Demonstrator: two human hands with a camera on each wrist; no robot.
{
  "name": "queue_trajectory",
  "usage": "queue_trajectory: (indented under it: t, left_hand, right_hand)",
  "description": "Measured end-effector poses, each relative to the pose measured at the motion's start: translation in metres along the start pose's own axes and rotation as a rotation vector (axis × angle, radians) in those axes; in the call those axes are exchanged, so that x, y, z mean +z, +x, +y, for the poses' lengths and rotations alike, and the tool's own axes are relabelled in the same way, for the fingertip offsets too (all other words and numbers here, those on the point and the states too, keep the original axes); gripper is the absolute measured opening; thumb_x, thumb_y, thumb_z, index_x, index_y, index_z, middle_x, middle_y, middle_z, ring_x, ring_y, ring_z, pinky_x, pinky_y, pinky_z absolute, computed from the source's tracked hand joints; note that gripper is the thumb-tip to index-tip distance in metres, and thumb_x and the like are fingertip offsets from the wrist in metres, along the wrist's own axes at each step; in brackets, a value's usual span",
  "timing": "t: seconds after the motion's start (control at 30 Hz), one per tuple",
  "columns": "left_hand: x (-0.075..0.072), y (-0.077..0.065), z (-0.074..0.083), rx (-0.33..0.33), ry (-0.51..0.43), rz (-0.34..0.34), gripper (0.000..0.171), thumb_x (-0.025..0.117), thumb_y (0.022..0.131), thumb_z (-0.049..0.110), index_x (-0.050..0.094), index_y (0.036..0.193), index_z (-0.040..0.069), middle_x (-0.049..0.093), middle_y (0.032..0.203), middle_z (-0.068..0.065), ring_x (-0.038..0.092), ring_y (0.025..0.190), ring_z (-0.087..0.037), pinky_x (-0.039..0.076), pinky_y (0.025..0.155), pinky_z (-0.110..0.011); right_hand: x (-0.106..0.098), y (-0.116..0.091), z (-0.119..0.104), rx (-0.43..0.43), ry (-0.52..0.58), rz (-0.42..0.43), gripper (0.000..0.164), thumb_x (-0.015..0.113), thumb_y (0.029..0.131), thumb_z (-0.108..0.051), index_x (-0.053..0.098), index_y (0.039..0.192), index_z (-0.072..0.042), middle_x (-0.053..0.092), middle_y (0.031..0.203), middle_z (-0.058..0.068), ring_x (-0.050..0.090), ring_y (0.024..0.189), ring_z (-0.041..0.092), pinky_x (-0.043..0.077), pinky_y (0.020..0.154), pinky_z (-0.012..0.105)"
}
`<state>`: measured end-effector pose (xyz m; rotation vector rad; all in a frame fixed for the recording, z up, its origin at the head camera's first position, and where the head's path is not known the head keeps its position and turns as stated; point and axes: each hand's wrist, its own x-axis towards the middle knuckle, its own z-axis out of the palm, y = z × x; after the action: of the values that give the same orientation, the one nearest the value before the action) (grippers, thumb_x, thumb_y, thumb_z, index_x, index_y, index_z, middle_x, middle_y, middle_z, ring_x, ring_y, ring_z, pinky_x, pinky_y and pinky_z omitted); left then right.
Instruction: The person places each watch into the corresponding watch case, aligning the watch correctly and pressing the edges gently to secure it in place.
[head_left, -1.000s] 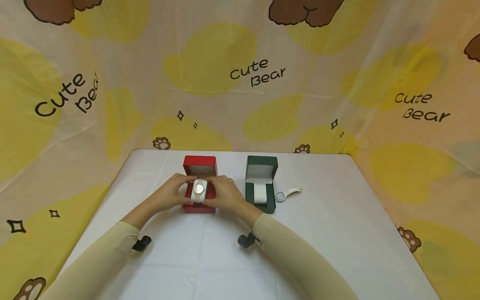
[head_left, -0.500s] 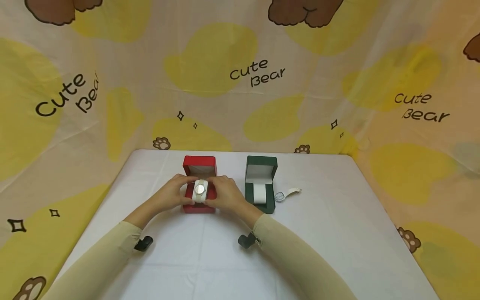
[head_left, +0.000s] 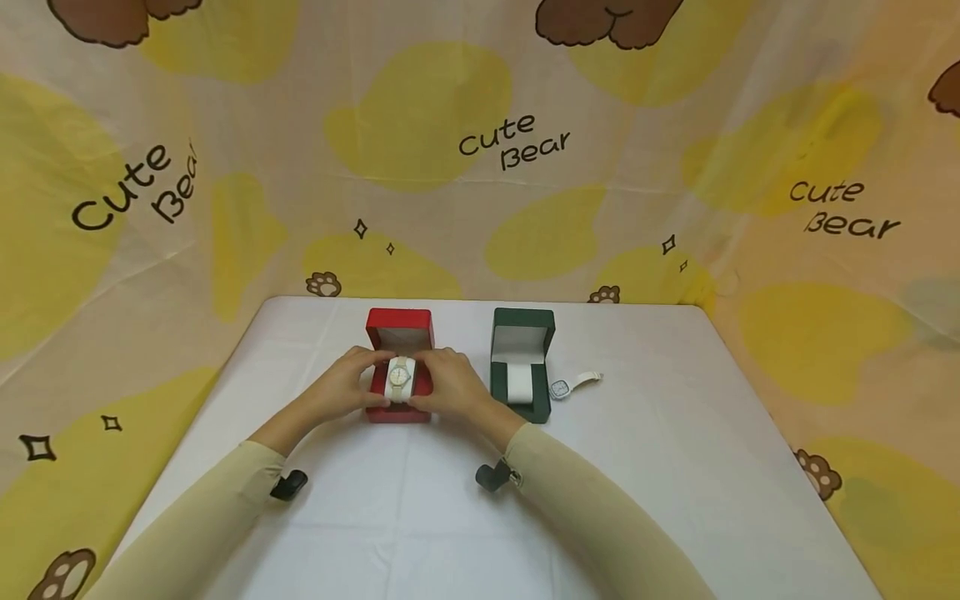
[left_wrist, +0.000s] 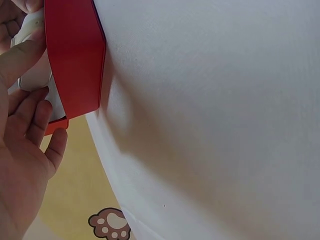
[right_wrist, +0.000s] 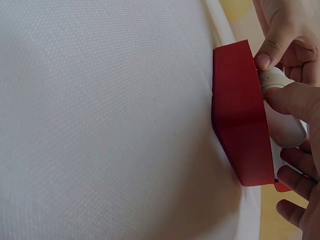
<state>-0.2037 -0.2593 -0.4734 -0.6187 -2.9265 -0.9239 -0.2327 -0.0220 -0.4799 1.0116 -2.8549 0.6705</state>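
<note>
A wristwatch [head_left: 400, 377] with a round dial and pale strap is wrapped round a white cushion [right_wrist: 287, 127] inside an open red watch box [head_left: 400, 414]. My left hand [head_left: 341, 390] pinches the cushion's left side between thumb and fingers. From the other side my right hand [head_left: 453, 388] pinches it too, thumb at the near end. Both wrist views show the thumbs at the cushion's near end, just inside the box's front wall. The cushion's underside is hidden by the box.
Right of the red box stands an open green watch box [head_left: 522, 317] holding a bare white cushion [head_left: 520, 384]. A second watch [head_left: 561, 389], with a squarish face and white strap, lies beside it on the white-covered table [head_left: 660, 467]. Printed cloth [head_left: 420, 108] hangs behind.
The watch and its cushion have shifted very slightly right within the red box. Both hands keep their hold with little movement.
</note>
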Motion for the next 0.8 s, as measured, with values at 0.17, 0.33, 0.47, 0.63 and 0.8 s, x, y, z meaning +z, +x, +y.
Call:
queue_trajectory:
  t: [0.17,0.33,0.47,0.63,0.8]
  left_hand:
    - [0.0006,0.0015,-0.0006,0.010,0.012,-0.009,0.077,0.093,0.074,0.021,0.059,0.142,0.007,0.063,0.123,-0.013,0.056,0.116,-0.030,0.047,0.102,-0.054]
    - [0.0001,0.0016,-0.0015,0.014,0.041,-0.020,0.076,0.092,0.075,0.023,0.059,0.141,0.006,0.063,0.123,-0.014,0.055,0.116,-0.030,0.048,0.101,-0.054]
    - [0.0003,0.0008,-0.0024,0.019,0.050,-0.024,0.074,0.091,0.076,0.026,0.060,0.141,0.006,0.063,0.124,-0.014,0.055,0.117,-0.031,0.047,0.102,-0.056]
    - [0.0012,0.0002,-0.0026,0.029,0.066,-0.021,0.072,0.092,0.075,0.027,0.062,0.139,0.008,0.065,0.123,-0.012,0.056,0.116,-0.031,0.048,0.100,-0.056]
    - [0.0028,0.0014,-0.0026,0.042,0.085,-0.015,0.071,0.092,0.075,0.027,0.063,0.137,0.009,0.066,0.121,-0.010,0.056,0.115,-0.030,0.048,0.099,-0.055]
  right_hand:
    - [0.0000,0.0004,0.0002,0.005,0.007,-0.008,0.064,0.084,0.081,-0.042,0.061,0.135,-0.015,0.070,0.123,-0.001,0.059,0.113,0.016,0.047,0.102,0.040]
    - [0.0024,0.0006,0.0011,-0.006,0.007,-0.010,0.062,0.084,0.081,-0.042,0.062,0.133,-0.016,0.070,0.120,-0.003,0.059,0.111,0.015,0.047,0.099,0.040]
    - [0.0047,0.0007,0.0035,-0.013,0.011,-0.013,0.062,0.084,0.081,-0.043,0.062,0.133,-0.017,0.070,0.118,-0.004,0.058,0.111,0.014,0.047,0.097,0.039]
    - [0.0050,0.0001,0.0055,-0.027,0.013,-0.019,0.060,0.082,0.084,-0.046,0.062,0.134,-0.019,0.069,0.119,-0.006,0.057,0.113,0.014,0.046,0.097,0.039]
    - [0.0033,-0.0024,0.0036,-0.028,0.029,-0.018,0.062,0.081,0.085,-0.045,0.062,0.136,-0.018,0.069,0.124,-0.004,0.057,0.118,0.017,0.045,0.101,0.041]
